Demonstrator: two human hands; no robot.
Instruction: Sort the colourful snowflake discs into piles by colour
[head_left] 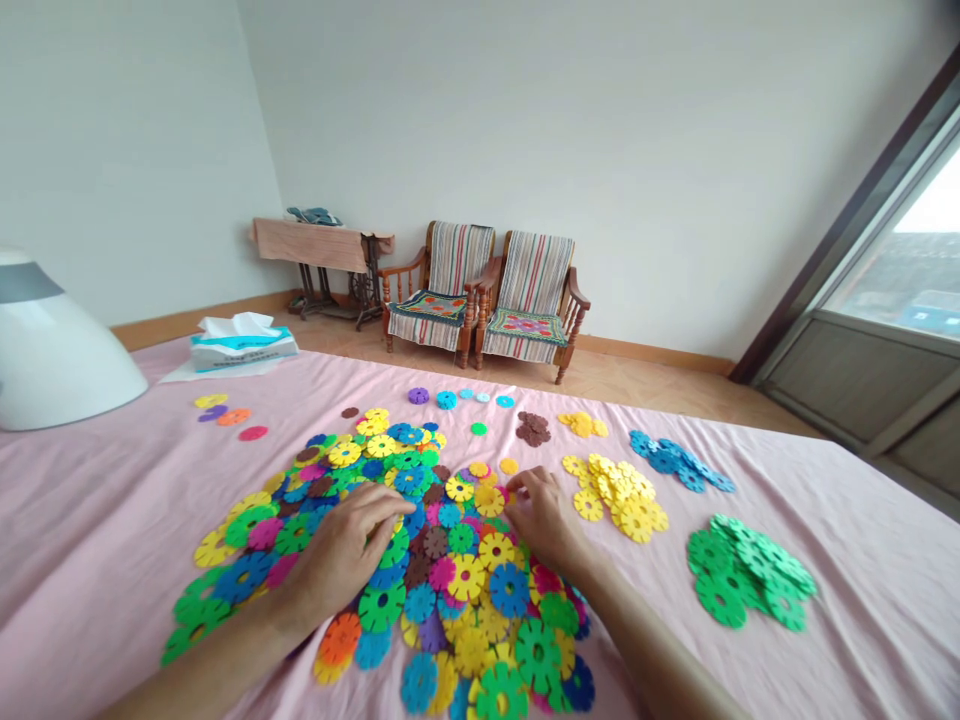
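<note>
A heap of multicoloured notched plastic discs [466,577] spreads across the pink cloth in front of me. My left hand [358,535] lies over the heap's left half, its fingers slightly bent and the thumb apart, with blue and green discs just beyond the fingertips. At the heap's right edge is my right hand [546,515], fingers curled down and close to the thumb, next to a yellow disc [489,501]. Whatever its fingertips hold, if anything, is hidden. Sorted piles lie to the right: yellow discs [622,497], green discs [750,572] and blue discs [677,460].
Smaller groups of brown discs [533,429] and orange-yellow discs [583,425] lie farther back. Single discs, such as a purple one [418,396], line the far edge. A tissue box [244,347] and a white appliance [60,345] stand at left. Two wooden chairs [529,300] stand beyond.
</note>
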